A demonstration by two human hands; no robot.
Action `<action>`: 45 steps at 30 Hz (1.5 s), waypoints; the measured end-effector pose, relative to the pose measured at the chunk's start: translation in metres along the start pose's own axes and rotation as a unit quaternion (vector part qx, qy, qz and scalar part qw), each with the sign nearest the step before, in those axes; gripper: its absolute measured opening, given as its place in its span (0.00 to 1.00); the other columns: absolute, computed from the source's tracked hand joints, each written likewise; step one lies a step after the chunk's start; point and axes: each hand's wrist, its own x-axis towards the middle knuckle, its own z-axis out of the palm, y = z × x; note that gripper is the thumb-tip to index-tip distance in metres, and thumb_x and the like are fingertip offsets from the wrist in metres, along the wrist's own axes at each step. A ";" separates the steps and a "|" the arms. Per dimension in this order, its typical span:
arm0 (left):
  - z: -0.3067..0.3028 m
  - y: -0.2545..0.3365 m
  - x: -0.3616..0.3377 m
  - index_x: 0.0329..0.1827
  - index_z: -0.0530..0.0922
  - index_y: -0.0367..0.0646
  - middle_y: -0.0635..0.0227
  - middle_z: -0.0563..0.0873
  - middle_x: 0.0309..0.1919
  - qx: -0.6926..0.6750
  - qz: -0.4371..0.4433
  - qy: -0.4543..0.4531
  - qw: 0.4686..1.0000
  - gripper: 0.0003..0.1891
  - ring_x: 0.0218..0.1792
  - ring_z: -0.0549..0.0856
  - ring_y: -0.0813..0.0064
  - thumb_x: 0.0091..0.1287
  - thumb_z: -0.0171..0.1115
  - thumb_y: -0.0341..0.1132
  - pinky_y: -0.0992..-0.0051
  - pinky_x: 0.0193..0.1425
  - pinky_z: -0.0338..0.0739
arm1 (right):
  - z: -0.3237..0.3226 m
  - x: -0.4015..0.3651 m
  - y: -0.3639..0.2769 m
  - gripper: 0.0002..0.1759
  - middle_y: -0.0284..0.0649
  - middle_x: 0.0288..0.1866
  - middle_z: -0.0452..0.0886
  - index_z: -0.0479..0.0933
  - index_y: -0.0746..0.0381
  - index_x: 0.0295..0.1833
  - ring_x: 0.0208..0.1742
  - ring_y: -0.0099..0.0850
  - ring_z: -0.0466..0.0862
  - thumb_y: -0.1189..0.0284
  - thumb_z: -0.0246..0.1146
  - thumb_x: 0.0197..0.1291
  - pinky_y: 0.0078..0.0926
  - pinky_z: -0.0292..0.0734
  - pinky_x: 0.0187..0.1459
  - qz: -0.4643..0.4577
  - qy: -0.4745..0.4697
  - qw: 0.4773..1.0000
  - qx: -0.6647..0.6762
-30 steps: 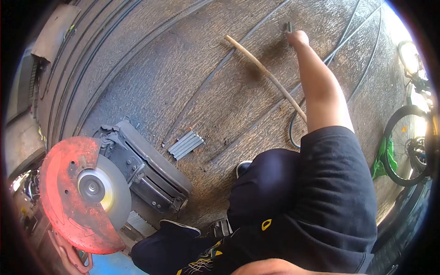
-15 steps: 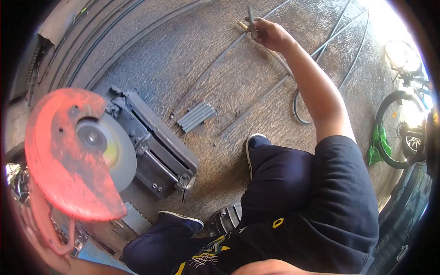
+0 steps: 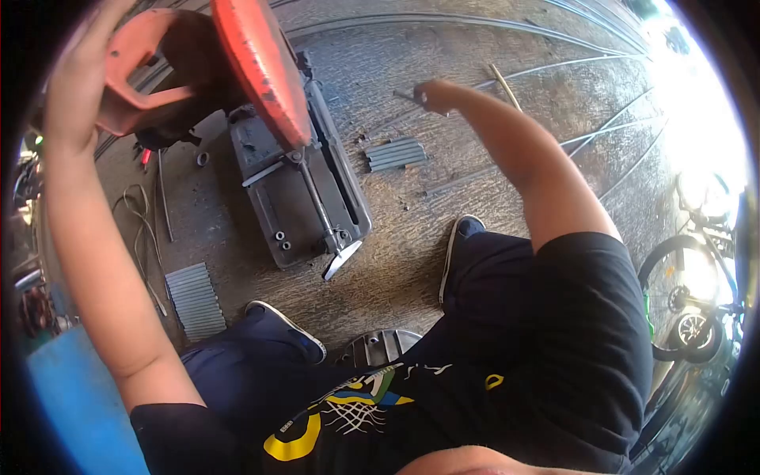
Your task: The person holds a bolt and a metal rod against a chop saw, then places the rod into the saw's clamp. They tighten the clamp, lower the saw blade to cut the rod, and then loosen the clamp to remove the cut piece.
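At the upper left, my left hand [image 3: 83, 59] lies against the outer side of the red handle [image 3: 119, 75] of a chop saw. Its fingers are stretched out, and none show through the handle's opening; the fingertips are blurred near the frame edge. The saw's red blade guard [image 3: 265, 75] stands over its dark metal base [image 3: 273, 202], which has a clamp screw [image 3: 317, 198]. My right hand [image 3: 439, 96] is stretched forward over the floor, closed on a short grey metal rod [image 3: 405, 96]. Below it lies a small row of cut metal pieces [image 3: 396, 154].
More cut pieces [image 3: 195, 301] lie side by side near my left foot. Long metal rods [image 3: 609, 131] cross the floor at the right. A cord [image 3: 142, 229] runs left of the saw, above a blue surface [image 3: 79, 396]. A bicycle [image 3: 689, 277] stands at the far right.
The view has shifted, with the saw now higher in it and its guard seen more edge-on. My left hand is still at the handle. The right hand, still holding the rod, appears lower.
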 end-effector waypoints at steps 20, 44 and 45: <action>0.008 0.056 -0.033 0.52 0.78 0.30 0.50 0.81 0.49 0.165 0.143 -0.040 0.975 0.26 0.48 0.79 0.57 0.65 0.49 0.46 0.65 0.55 0.72 | 0.108 -0.042 -0.084 0.23 0.42 0.54 0.80 0.72 0.49 0.62 0.54 0.40 0.82 0.77 0.54 0.62 0.38 0.79 0.49 -0.074 -0.084 0.993 -0.043; 0.017 0.042 -0.039 0.52 0.78 0.29 0.48 0.80 0.48 0.155 0.157 -0.009 0.975 0.25 0.48 0.79 0.59 0.67 0.45 0.44 0.68 0.54 0.73 | 0.127 -0.041 -0.057 0.10 0.40 0.47 0.82 0.78 0.57 0.48 0.50 0.39 0.83 0.72 0.58 0.61 0.37 0.79 0.49 -0.081 -0.001 0.992 -0.096; 0.017 0.042 -0.039 0.52 0.78 0.29 0.48 0.80 0.47 0.156 0.158 -0.010 0.975 0.25 0.48 0.79 0.59 0.67 0.45 0.44 0.68 0.54 0.73 | 0.124 -0.042 -0.057 0.10 0.40 0.46 0.82 0.79 0.56 0.47 0.50 0.39 0.82 0.72 0.58 0.60 0.37 0.79 0.50 -0.071 -0.019 0.990 -0.118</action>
